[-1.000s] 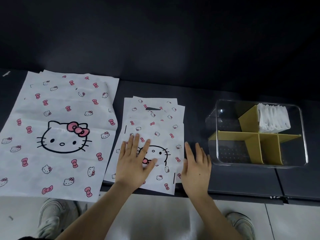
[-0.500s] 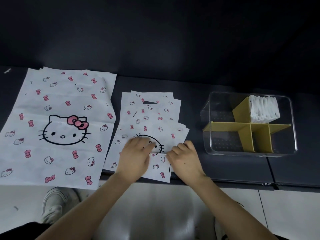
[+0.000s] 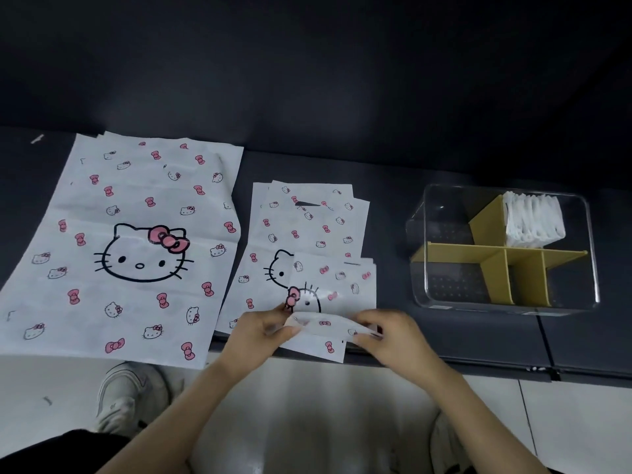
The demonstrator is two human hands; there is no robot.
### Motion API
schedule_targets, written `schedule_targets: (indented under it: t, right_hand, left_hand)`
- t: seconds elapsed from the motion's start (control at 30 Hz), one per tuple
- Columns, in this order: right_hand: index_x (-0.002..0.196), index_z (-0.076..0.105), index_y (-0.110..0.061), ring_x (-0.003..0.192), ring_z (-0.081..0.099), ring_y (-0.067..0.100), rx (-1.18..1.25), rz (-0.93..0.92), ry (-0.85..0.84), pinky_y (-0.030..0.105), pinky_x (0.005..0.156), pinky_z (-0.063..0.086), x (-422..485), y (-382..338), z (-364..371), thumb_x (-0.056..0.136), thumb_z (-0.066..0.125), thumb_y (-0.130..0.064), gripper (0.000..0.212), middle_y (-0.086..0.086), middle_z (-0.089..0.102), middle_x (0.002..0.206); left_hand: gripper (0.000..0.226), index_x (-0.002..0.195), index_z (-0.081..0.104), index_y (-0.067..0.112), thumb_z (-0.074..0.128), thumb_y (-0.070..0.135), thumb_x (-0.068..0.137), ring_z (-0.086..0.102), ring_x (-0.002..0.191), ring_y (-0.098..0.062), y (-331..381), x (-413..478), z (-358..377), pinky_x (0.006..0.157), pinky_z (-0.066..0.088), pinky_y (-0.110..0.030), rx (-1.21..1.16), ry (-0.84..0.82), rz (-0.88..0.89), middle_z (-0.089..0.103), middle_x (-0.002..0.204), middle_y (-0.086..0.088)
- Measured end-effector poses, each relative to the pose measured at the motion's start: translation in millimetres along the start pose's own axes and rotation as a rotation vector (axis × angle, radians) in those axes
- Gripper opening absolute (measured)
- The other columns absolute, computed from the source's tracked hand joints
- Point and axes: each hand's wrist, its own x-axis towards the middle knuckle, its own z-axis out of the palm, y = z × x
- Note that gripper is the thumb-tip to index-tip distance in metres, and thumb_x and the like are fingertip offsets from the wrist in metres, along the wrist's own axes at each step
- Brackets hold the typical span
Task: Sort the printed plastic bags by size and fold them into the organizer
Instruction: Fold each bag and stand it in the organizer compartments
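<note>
On the small stack (image 3: pixel 307 227), top bag (image 3: pixel 337 285) now folded, left hand (image 3: pixel 260 333), right hand (image 3: pixel 390 336) pinching it.

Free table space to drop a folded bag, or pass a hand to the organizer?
Bare table between the small bag stack and the organizer, and along the front edge before the organizer. Crowded: the large bag stack covers the left, with only a thin gap between the stacks.

We can read no words, numbers or labels. The large white plastic bags (image 3: pixel 136 295) on the left and the smaller white plastic bags (image 3: pixel 307 230) beside them carry only printed cat faces and pink bows.
</note>
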Motion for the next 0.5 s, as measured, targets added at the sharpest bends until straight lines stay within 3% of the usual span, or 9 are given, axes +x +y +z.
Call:
schedule_targets:
  t: [0.07, 0.17, 0.3, 0.4, 0.5]
  right_hand:
    - [0.07, 0.066, -0.003, 0.059, 0.046, 0.005, 0.338, 0.124, -0.051, 0.025, 0.058, 0.036, 6.1, -2.3, -10.8, 0.083, 0.07, -0.02, 0.021, -0.001, 0.054, 0.059]
    - [0.074, 0.071, -0.01, 0.066, 0.064, 0.003, 0.707, 0.259, 0.006, 0.016, 0.061, 0.048, 20.6, -6.4, -14.3, 0.083, 0.07, -0.006, 0.01, -0.009, 0.071, 0.069]
    - [0.08, 0.072, -0.001, 0.079, 0.069, 0.015, 0.753, 0.392, 0.108, 0.025, 0.071, 0.056, 36.6, 2.2, -4.8, 0.084, 0.068, -0.006, 0.007, -0.001, 0.075, 0.082]
    - [0.077, 0.072, -0.007, 0.074, 0.069, 0.011, 0.788, 0.43, 0.137, 0.019, 0.064, 0.054, 41.2, 5.1, -1.0, 0.086, 0.066, -0.004, 0.011, -0.002, 0.075, 0.08]
    - [0.077, 0.072, -0.007, 0.076, 0.067, 0.016, 0.744, 0.469, 0.179, 0.032, 0.073, 0.055, 45.4, 7.8, 4.7, 0.086, 0.066, -0.006, 0.011, 0.005, 0.074, 0.081]
  left_hand:
    - [0.011, 0.078, 0.075, 0.011, 0.067, 0.013, 0.087, 0.061, 0.077, 0.006, 3.4, 2.0, -4.5, 0.076, 0.045, -0.01, -0.097, -0.035, -0.038, 0.072, 0.078, 0.016]
    - [0.014, 0.09, 0.072, 0.019, 0.059, 0.019, 0.094, 0.065, 0.082, 0.003, 8.5, 3.2, -4.5, 0.074, 0.046, -0.012, -0.173, -0.016, -0.059, 0.074, 0.086, 0.01]
    - [0.035, 0.1, 0.061, 0.004, 0.048, 0.036, 0.098, 0.05, 0.075, -0.013, 5.7, 11.3, -2.7, 0.07, 0.04, -0.027, 0.004, 0.045, -0.089, 0.063, 0.088, -0.021]
    - [0.026, 0.09, 0.052, 0.004, 0.045, 0.027, 0.099, 0.044, 0.067, -0.012, 10.7, 14.4, 0.5, 0.066, 0.039, -0.029, -0.045, 0.104, -0.097, 0.052, 0.07, -0.01]
    - [0.016, 0.087, 0.048, 0.02, 0.044, 0.028, 0.1, 0.053, 0.062, -0.022, 18.7, 18.0, 7.0, 0.057, 0.042, -0.022, -0.002, 0.179, -0.055, 0.055, 0.066, -0.007]
